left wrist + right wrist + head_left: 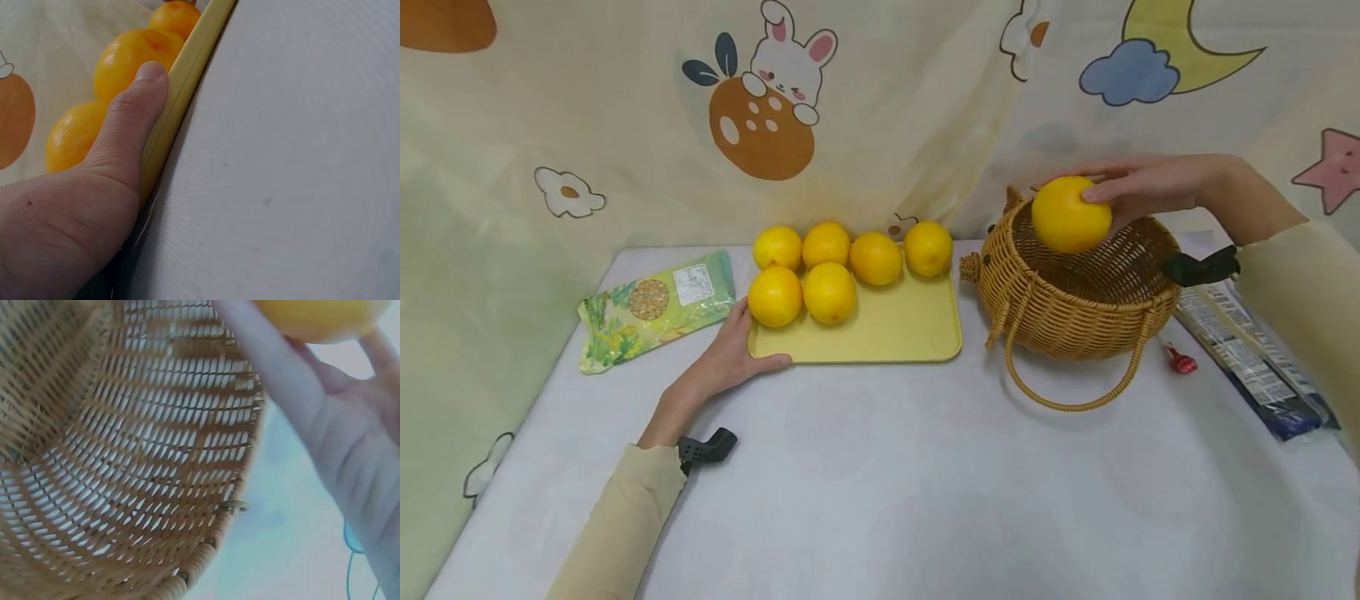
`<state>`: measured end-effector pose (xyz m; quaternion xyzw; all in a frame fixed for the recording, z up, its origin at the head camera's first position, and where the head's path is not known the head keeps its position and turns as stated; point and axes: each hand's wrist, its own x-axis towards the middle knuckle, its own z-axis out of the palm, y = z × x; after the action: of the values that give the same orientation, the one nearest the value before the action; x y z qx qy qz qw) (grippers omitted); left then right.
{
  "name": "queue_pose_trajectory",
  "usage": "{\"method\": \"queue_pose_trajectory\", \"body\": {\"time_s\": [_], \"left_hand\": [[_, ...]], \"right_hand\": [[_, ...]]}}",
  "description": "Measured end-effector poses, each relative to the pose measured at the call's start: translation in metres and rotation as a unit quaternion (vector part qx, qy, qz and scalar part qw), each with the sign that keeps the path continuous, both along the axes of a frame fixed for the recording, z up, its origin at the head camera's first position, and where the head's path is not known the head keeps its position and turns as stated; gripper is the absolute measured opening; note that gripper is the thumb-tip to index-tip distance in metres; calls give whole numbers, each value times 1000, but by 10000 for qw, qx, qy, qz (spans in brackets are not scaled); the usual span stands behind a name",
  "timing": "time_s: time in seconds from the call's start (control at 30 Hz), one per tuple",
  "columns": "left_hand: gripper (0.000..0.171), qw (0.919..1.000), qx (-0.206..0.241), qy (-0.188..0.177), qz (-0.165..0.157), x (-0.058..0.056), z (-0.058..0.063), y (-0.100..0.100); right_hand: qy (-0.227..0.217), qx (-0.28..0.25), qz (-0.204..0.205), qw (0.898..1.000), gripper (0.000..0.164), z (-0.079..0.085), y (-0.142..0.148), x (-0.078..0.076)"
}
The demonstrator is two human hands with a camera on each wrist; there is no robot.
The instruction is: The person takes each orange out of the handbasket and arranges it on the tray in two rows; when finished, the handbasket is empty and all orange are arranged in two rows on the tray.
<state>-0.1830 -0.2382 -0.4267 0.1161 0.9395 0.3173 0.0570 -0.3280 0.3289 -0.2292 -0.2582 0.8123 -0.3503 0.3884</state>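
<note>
In the head view my right hand (1138,190) holds an orange (1072,214) over the opening of a wicker pig-shaped basket (1078,325). The right wrist view shows the basket's woven inner wall (156,444), with the orange (325,315) against the fingers at the top. My left hand (730,354) grips the front left corner of a yellow tray (895,329). Its thumb (134,119) lies along the rim in the left wrist view; the other fingers are hidden there. Several oranges (830,293) sit on the tray, mostly toward its back and left.
A green bag with a round window (658,304) lies left of the tray. Right of the basket are a small red wrapped candy (1182,361) and a dark blue and silver packet (1262,367). A patterned cloth (910,117) hangs behind the table.
</note>
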Motion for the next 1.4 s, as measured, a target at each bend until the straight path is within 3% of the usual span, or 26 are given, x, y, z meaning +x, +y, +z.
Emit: {"method": "queue_pose_trajectory", "body": {"time_s": [0.17,0.37,0.5,0.67,0.87,1.1,1.23,1.4], "left_hand": [[116,10000,38,41,4,-1,-1,-1],[115,10000,42,70,-56,-1,0,0],[115,10000,64,47,-9,0,0,0],[115,9999,68,102,-25,0,0,-2],[114,10000,14,82,-43,0,-1,-2],[114,9999,-10,61,-80,0,1,-1],[114,9999,4,91,-124,0,3,0],[114,9999,25,49,-135,-2,0,-1]], "right_hand": [[389,-1502,-318,9874,47,4,-8,18],[196,-2844,-1255,9502,44,0,-44,48],[-84,-3544,-1218,9271,44,-3,-69,61],[-407,-3779,-926,9203,48,-8,-92,66],[-744,-3637,-1182,9210,53,-17,-109,73],[-1091,-4026,-1441,8974,59,-32,-140,88],[-832,-4097,-1559,8950,70,-39,-160,99],[-440,-3900,-1689,9041,69,-46,-181,107]]}}
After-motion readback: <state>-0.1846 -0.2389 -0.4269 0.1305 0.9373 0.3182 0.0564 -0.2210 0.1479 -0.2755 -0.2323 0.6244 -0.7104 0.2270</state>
